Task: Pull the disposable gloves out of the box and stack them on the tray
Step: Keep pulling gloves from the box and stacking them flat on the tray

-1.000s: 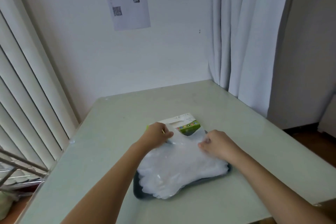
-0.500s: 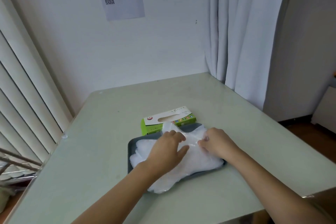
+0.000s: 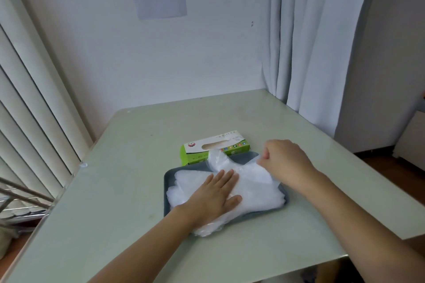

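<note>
A dark grey tray [image 3: 169,173] lies in the middle of the table, covered by a heap of clear disposable gloves [image 3: 257,193] that spills over its near edge. My left hand [image 3: 212,197] lies flat on the heap, fingers straight, pressing it down. My right hand [image 3: 285,162] pinches the edge of the top glove at the tray's far right, fingers curled. Just behind the tray stands the green and white glove box [image 3: 213,146], its top slot facing up.
The pale green table [image 3: 128,167] has a wall behind it. White curtains [image 3: 305,41] hang at the far right corner and vertical blinds [image 3: 34,110] along the left. A wire rack [image 3: 20,200] sits beyond the table's left edge.
My left hand moved from the box slot down onto the glove heap and flattened out. My right hand kept its pinch and shifted slightly right with the glove.
</note>
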Available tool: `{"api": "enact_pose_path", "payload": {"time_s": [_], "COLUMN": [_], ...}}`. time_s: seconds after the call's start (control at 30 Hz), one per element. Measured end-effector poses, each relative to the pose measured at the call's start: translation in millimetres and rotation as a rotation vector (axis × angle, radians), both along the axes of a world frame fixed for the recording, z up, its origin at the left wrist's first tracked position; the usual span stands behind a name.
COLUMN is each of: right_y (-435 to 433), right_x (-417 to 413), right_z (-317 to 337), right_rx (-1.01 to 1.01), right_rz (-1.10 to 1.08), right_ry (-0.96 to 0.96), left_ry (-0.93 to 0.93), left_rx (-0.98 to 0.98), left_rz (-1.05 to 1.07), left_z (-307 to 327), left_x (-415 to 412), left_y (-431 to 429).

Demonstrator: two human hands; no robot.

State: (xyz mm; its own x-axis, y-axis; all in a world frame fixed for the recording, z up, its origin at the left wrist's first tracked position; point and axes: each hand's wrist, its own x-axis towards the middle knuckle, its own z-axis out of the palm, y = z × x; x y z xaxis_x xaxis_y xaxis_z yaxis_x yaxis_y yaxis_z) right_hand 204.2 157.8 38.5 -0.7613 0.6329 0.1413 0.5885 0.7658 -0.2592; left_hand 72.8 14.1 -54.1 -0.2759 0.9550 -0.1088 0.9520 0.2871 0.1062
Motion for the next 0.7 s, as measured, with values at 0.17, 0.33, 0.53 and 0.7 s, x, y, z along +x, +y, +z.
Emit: {"api": "enact_pose_path", "payload": {"time_s": [0.17, 0.33, 0.53, 0.7], "right_y": [-27, 0, 11, 1], "right_x": [-30, -59, -95, -97], "right_z": [-39, -46, -46, -33], "right_rx": [-0.121, -0.247, -0.322, -0.654], "right_rz": [0.213, 0.108, 0.173, 0.283], "right_ry": [0.113, 0.062, -0.141, 0.018], "left_ry": [0.045, 0.015, -0.003, -0.031], "left_rx": [0.009, -0.008, -0.015, -0.01], "left_rz": [-0.024, -0.017, -0.018, -0.011], "left_z": [-1, 0, 1, 3], "left_x": [2, 2, 3, 4], "left_y": [3, 3, 1, 1]}}
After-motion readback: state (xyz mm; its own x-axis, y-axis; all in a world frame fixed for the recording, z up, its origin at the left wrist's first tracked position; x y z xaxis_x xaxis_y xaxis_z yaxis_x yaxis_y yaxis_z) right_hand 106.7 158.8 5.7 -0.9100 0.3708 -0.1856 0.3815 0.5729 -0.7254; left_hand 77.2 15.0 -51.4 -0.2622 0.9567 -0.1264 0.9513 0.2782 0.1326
